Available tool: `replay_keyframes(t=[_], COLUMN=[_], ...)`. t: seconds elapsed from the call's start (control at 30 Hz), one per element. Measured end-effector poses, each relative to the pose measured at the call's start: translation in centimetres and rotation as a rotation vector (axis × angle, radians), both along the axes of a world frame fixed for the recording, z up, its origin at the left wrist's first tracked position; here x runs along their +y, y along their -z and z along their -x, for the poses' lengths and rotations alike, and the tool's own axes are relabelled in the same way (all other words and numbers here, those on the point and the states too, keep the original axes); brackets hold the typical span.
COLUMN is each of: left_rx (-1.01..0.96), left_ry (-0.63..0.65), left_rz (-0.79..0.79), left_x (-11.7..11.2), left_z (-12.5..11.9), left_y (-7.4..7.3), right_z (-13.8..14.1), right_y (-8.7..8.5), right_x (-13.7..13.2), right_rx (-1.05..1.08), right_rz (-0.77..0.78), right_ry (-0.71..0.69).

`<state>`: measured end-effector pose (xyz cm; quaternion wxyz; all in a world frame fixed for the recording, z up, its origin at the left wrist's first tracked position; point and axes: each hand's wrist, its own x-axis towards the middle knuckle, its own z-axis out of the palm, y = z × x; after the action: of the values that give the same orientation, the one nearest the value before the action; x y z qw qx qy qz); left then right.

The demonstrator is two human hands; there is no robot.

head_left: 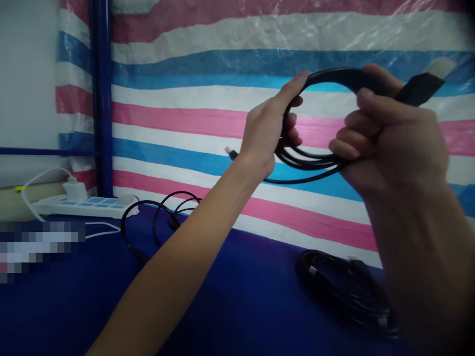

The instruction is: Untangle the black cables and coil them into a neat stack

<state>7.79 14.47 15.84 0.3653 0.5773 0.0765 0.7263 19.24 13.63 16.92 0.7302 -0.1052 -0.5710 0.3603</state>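
Observation:
A black cable, wound into a loop of several turns, is held up in front of the striped sheet. My left hand grips the loop's left side, its thumb along the top and its fingers curled round the strands. On the right side my right hand is closed round the same coil. A black plug with a pale tip sticks out past the right hand. The cable's other end, a small connector with a light tip, shows just left of my left wrist.
A second black cable coil lies on the dark blue surface at the lower right. More loose black cable curls behind my left forearm. A white power strip with a charger plugged in stands at the left, near a blue post.

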Motion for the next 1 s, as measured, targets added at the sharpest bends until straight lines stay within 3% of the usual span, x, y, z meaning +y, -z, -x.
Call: replay_keyframes(t=[0.07,0.13,0.27,0.4,0.53,0.63,0.8,1.0], left_rx=[-0.079,-0.172,-0.131,-0.047,-0.157,-0.21,-0.144,-0.135], left_ry=[0.07,0.138,0.239,0.209,0.115,0.071,0.177,0.192], left_rz=[0.041,0.142,0.296,0.286,0.181,0.082,-0.059,-0.209], left_x=[-0.1,-0.3,-0.6,-0.5,-0.1,0.1,-0.8,-1.4], left_z=[-0.9,-1.4,-0.3,1.4,1.0,0.0,-1.0,-0.8], left_y=[0.2,0.2,-0.4,-0.8,-0.5,-0.2,0.0,-0.3], right_z=[0.1,0.1,0.2,0.5,0.5,0.3,-0.2,-0.2], right_y=[-0.2,-0.2,0.3,0.9,1.0,0.7,0.4,0.5], right_x=[0.2,0.4,0.6,0.1,0.0,-0.1,-0.3,-0.3], right_rx=[0.124,0.108,-0.109,-0.253,-0.287,-0.203,-0.06,-0.075], right_rz=[0.073,0.093,-0.095,-0.323,-0.393,-0.328,-0.333,-0.305], right_ry=[0.002,-0.004,0.174,0.452,0.587,0.583,0.507,0.301])
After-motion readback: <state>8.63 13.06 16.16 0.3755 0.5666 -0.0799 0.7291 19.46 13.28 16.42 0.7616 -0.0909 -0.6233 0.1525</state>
